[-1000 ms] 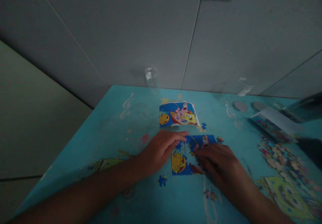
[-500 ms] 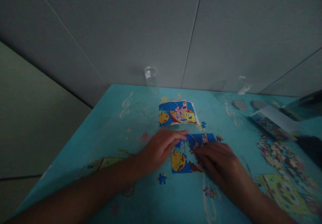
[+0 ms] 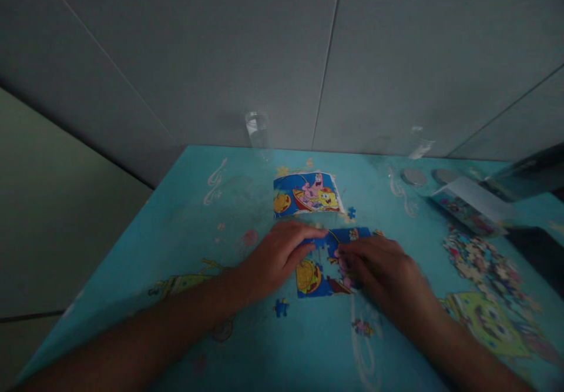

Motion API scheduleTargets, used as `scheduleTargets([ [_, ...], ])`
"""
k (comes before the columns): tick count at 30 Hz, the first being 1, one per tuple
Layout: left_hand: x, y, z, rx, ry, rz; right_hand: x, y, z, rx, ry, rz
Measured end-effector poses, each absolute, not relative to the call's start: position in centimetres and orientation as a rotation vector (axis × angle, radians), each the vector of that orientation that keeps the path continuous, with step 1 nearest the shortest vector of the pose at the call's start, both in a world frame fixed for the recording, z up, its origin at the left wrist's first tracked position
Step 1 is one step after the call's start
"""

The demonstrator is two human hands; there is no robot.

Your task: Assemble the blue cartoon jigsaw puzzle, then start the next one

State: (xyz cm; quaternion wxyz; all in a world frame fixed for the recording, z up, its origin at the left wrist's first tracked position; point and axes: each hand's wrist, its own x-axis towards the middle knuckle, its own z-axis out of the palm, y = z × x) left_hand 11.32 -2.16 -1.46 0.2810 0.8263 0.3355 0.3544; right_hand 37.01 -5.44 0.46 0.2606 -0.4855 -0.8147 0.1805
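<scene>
A partly assembled jigsaw puzzle (image 3: 308, 289) lies flat on the table, with a gap in its middle where the turquoise surface shows. My left hand (image 3: 284, 254) rests at its upper left, fingers stretched out and index fingertip on the top edge. Over the right half is my right hand (image 3: 383, 262), thumb and fingers pinched on a puzzle piece beside the gap, mostly hidden by the fingers. Just behind the puzzle lies a picture sheet (image 3: 307, 195) with the same cartoon scene. Loose pieces lie around: a blue puzzle piece (image 3: 281, 308) and a multicoloured puzzle piece (image 3: 362, 328) in front.
A pile of puzzle pieces (image 3: 484, 265) spreads at the right, near a small printed box (image 3: 471, 207) and a dark flat object (image 3: 540, 257). Two round lids (image 3: 414, 176) and clear jars (image 3: 258, 130) stand towards the grey wall (image 3: 211, 57). Another small blue piece (image 3: 351, 212) lies beside the sheet.
My right fingers have shifted slightly up the puzzle, at the gap's right edge. My left hand stays on the upper left. The whole view has shifted a little.
</scene>
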Motion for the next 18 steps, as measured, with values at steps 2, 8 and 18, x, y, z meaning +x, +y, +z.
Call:
scheduleTargets([
  [2, 11.6, -2.0, -1.5, 2.255, 0.934, 0.909, 37.0, -5.3, 0.4, -1.331, -2.208, 0.484],
  [8, 12.8, -1.5, -1.6, 2.500, 0.947, 0.802, 36.7, -5.2, 0.1, -1.320, -2.229, 0.479],
  [18, 12.9, -1.3, -2.2, 2.512, 0.946, 0.749, 36.6, -5.4, 0.2, -1.320, -2.238, 0.489],
])
